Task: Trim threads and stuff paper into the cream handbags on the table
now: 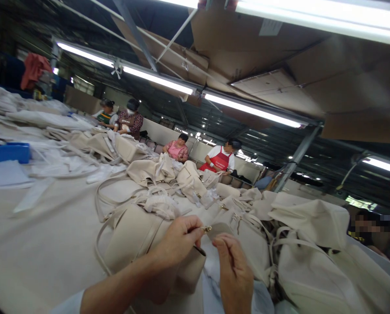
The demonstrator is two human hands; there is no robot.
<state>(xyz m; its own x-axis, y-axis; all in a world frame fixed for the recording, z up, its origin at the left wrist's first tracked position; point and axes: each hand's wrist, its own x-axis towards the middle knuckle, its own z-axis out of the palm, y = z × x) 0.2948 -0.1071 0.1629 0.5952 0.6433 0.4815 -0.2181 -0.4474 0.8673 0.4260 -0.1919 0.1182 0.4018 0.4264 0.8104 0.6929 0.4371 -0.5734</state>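
Note:
My left hand (178, 242) is closed in a pinch at a small gold-coloured metal clasp (207, 229). From the clasp a short beige strap (221, 228) curves over to my right hand (234, 270), whose thumb and fingers are pressed together on it. Beneath and behind my left forearm lies a beige handbag (132, 233), its strap looped out to the left. A dark-edged opening of a beige piece (191, 268) shows below my hands; its full shape is hidden by my arm.
Several beige bags (313, 257) crowd the right side and the far part of the table (44, 244). A blue tray (7, 152) and white sheets (5, 174) lie at the left. Several people work beyond the pile, one in a red apron (219, 160). Tube lights (254, 109) hang overhead.

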